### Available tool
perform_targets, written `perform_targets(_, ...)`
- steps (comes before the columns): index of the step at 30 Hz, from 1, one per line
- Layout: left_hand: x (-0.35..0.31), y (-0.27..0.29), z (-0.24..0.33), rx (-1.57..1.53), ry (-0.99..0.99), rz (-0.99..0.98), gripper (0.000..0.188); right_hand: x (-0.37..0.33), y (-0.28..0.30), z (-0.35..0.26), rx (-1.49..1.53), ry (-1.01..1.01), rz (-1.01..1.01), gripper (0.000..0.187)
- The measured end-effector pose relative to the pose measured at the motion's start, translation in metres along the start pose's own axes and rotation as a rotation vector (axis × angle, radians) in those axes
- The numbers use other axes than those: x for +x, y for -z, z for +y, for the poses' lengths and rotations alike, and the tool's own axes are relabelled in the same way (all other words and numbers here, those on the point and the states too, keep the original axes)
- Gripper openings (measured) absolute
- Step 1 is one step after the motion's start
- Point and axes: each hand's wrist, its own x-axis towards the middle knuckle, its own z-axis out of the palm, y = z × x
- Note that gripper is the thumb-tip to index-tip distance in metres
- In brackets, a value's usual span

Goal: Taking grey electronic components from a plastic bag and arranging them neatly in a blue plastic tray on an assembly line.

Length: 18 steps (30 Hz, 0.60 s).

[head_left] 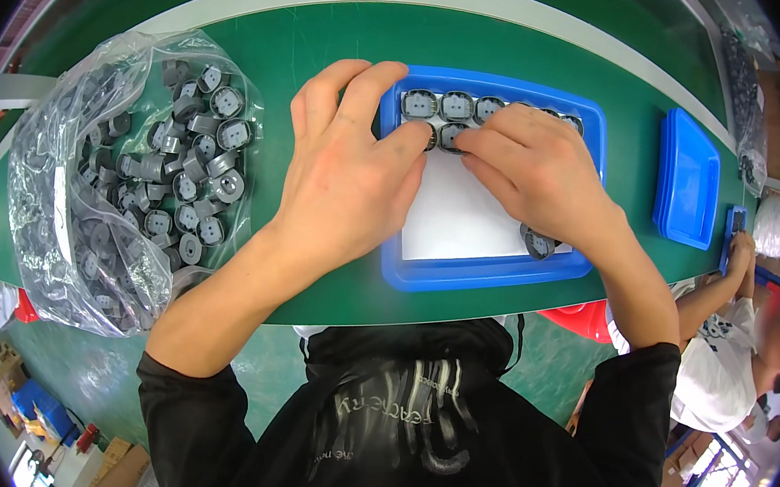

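A blue tray (489,282) lined with a white sheet (454,217) lies before me. Small round grey-and-black plastic parts (457,106) stand in a row along its far side. My right hand (546,179) pinches a round plastic part (452,138) in a second row. My left hand (351,165) spans the tray's left rim with its fingers apart, its thumb against a neighbouring part at the row's left end. Below my right hand a loose round part (537,243) rests near the near right corner. My right hand hides some of the far row.
At left an open clear plastic bag (61,202) holds many grey round parts (193,164). Stacked blue trays (689,178) stand right on the green table (289,27). Further right a co-worker (721,360) handles another blue tray. A red stool (580,320) is below the table edge.
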Motion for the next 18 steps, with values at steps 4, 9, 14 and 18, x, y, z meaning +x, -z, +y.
perform_targets(4, -0.001, 0.000, -0.001, -0.002, 0.021, -0.012, 0.020, -0.012, 0.025, -0.005, 0.255, -0.206, -0.002, 0.030)
perform_targets(9, -0.001, 0.004, 0.000, 0.003, 0.035, -0.013, 0.028, -0.053, 0.062, 0.004, 0.394, -0.230, -0.219, 0.046)
perform_targets(14, 0.001, 0.005, 0.018, -0.267, -0.141, -0.089, 0.037, -0.079, 0.042, -0.006, 0.351, -0.325, -0.255, 0.039)
perform_targets(18, -0.006, -0.005, 0.051, -0.297, -0.149, -0.291, 0.038, -0.064, 0.018, -0.025, 0.408, -0.288, -0.180, 0.031)
